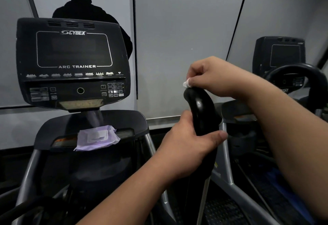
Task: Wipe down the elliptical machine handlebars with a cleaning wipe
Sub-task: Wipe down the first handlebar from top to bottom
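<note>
A black, glossy handlebar (200,105) of the elliptical machine rises upright at centre right. My left hand (186,139) is wrapped around its shaft from the left, thumb across the front. Above it, my right hand (213,77) pinches a small white cleaning wipe (186,83) against the rounded top end of the handlebar. Most of the wipe is hidden under my fingers.
The machine's black console (72,61) stands at left, with a purple wipe packet (97,137) lying on the shelf below it. Grey frame tubes (28,176) run down on both sides. A second machine (284,61) stands at far right. Grey wall panels lie behind.
</note>
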`<action>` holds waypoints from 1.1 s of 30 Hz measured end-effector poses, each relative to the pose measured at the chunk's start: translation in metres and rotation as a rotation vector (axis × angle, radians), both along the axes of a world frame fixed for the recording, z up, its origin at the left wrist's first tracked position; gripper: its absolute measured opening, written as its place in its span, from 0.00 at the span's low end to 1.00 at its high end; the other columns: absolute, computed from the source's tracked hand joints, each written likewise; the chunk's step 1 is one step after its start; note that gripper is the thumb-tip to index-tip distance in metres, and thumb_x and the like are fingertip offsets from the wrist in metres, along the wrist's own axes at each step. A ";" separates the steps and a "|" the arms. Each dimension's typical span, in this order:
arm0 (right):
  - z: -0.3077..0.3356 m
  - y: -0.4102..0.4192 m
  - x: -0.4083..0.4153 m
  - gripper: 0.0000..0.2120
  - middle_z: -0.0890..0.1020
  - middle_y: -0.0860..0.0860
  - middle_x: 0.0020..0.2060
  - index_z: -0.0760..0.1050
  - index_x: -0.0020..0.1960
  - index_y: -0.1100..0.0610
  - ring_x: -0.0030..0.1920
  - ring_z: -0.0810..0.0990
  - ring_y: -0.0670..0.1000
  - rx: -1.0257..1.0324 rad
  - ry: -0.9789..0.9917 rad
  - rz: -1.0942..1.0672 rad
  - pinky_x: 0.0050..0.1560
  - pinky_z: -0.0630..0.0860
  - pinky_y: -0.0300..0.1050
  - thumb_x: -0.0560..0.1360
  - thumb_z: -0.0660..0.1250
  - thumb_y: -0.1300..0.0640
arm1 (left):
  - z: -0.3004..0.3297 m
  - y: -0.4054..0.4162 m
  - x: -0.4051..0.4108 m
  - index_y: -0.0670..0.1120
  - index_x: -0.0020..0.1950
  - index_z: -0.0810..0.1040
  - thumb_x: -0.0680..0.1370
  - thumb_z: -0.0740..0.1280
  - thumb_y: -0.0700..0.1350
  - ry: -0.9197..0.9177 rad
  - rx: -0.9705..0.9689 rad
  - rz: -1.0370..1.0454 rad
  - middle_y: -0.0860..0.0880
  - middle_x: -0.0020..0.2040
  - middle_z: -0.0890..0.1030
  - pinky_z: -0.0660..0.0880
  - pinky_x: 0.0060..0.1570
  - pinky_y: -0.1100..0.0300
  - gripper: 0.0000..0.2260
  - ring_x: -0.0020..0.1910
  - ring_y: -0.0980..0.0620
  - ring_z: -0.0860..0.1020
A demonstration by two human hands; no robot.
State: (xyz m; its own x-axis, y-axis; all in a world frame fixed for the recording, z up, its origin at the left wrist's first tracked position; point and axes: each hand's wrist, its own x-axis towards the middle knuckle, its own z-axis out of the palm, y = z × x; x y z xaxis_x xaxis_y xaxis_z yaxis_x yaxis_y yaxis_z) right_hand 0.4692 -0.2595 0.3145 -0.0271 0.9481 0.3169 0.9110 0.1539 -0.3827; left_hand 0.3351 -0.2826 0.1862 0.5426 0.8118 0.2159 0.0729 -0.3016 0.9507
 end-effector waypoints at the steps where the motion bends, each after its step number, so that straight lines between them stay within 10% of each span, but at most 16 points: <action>1: 0.002 0.003 0.000 0.04 0.82 0.49 0.37 0.80 0.41 0.54 0.38 0.78 0.48 -0.013 0.000 -0.010 0.36 0.72 0.40 0.74 0.72 0.56 | 0.000 0.000 -0.001 0.63 0.56 0.73 0.64 0.73 0.68 0.003 -0.005 -0.007 0.57 0.53 0.84 0.80 0.58 0.47 0.24 0.55 0.54 0.83; 21: -0.069 0.012 0.022 0.12 0.73 0.51 0.31 0.73 0.37 0.56 0.29 0.69 0.43 0.316 0.787 -0.089 0.33 0.68 0.39 0.77 0.71 0.61 | 0.003 -0.001 -0.002 0.62 0.56 0.73 0.62 0.73 0.69 0.026 0.037 0.035 0.57 0.50 0.83 0.80 0.57 0.45 0.26 0.53 0.55 0.82; 33: -0.105 0.003 0.030 0.06 0.81 0.51 0.37 0.72 0.43 0.53 0.37 0.77 0.52 0.339 0.443 -0.257 0.38 0.72 0.47 0.78 0.66 0.57 | 0.015 -0.009 -0.007 0.57 0.59 0.75 0.73 0.76 0.57 0.100 0.091 0.055 0.59 0.50 0.84 0.77 0.44 0.69 0.18 0.48 0.66 0.82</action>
State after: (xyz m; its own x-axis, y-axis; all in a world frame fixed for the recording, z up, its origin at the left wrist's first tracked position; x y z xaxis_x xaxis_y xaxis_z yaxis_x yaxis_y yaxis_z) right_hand 0.4993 -0.2561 0.2097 0.3919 0.7516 0.5306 0.7007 0.1300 -0.7015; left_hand 0.3282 -0.2921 0.2017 0.5207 0.8201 0.2372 0.1848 -0.3796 0.9065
